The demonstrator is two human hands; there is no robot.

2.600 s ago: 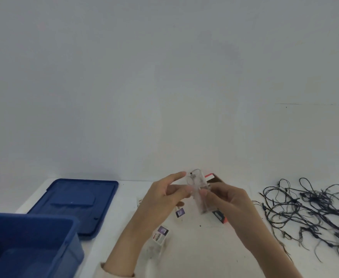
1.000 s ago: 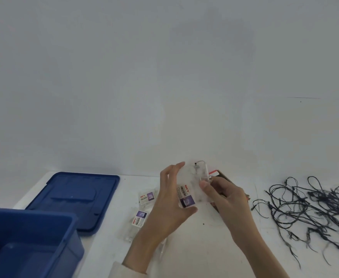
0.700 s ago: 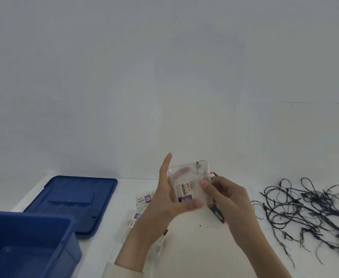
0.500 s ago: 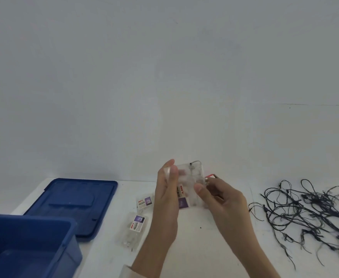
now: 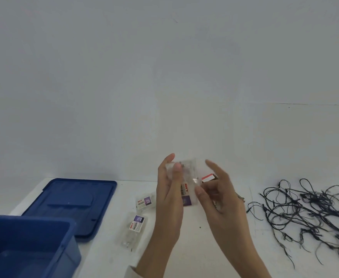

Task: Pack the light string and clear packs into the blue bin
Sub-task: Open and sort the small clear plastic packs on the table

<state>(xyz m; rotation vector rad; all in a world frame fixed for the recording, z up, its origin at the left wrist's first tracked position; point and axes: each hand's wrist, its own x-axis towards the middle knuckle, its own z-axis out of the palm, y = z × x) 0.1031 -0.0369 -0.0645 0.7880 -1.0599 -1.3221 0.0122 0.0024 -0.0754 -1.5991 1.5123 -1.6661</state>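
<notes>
- Holding is shared by both hands: a clear pack [image 5: 186, 183] is kept upright above the table [image 5: 210, 247], near its middle.
- Left hand [image 5: 169, 197]: clamped on the pack's left edge, thumb across the front, fingers behind.
- Right hand [image 5: 218, 197]: thumb is pressed to the pack's lower right edge; the forefinger is raised and apart from it. A small item with a red and white label [image 5: 207, 178] is seen at the curled fingers; whether it is gripped cannot be told.
- Pack contents: something dark and wiry is seen through the film near the top; it is blurred and cannot be named. A barcode label and a purple patch are carried on the front.
- Two more packs, [image 5: 145, 201] and [image 5: 133, 227], are laid flat on the table left of the hands, apart from them.
- Light string [image 5: 309, 209]: spread loose and tangled at the table's right, well apart from the hands, untouched.
- Bin [image 5: 44, 233]: set at the lower left, open; no packed item can be seen in the visible part. Its lid [image 5: 72, 201] is laid flat just behind it.
- Step judged in hand: the held pack is being handled or closed ahead of packing; nothing appears packed yet.
- Next move, as judged: the pack is to be carried left and lowered into the bin, over its near wall, with a grip light enough not to crush the film. The two flat packs and the string would then be gathered; the string is likely to snag and trail unless bundled first.
</notes>
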